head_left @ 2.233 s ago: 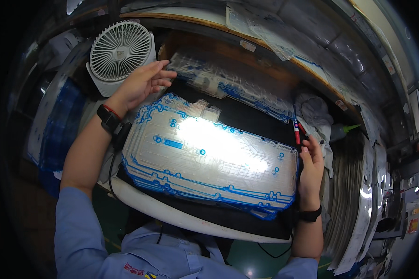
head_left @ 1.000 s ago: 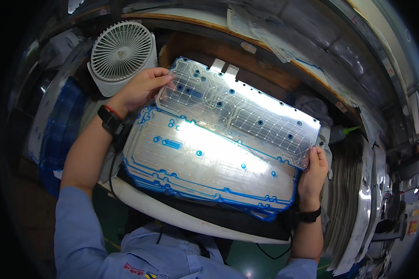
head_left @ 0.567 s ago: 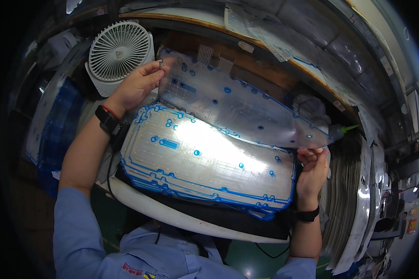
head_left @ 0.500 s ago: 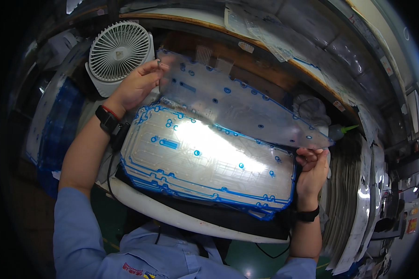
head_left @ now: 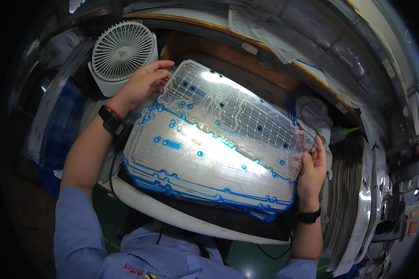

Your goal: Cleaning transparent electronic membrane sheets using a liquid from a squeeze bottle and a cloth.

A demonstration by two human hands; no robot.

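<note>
A clear plastic sheet (head_left: 233,116) with thin printed lines and blue dots is held tilted over a stack of similar blue-edged sheets (head_left: 195,172). My left hand (head_left: 142,83) grips the sheet's far left corner. My right hand (head_left: 312,167) pinches its right edge. The stack lies on a black pad (head_left: 205,216) on a white board, glaring with reflected light.
A small white desk fan (head_left: 121,56) stands at the back left beside my left hand. A wooden shelf edge (head_left: 265,69) runs behind the sheets. A crumpled grey cloth (head_left: 314,114) lies at the right. Stacked sheets (head_left: 354,204) pile along the right side.
I lifted the top sheet off the stack with both hands, raised it toward the back, and now it is lower again, tilted just over the stack.
</note>
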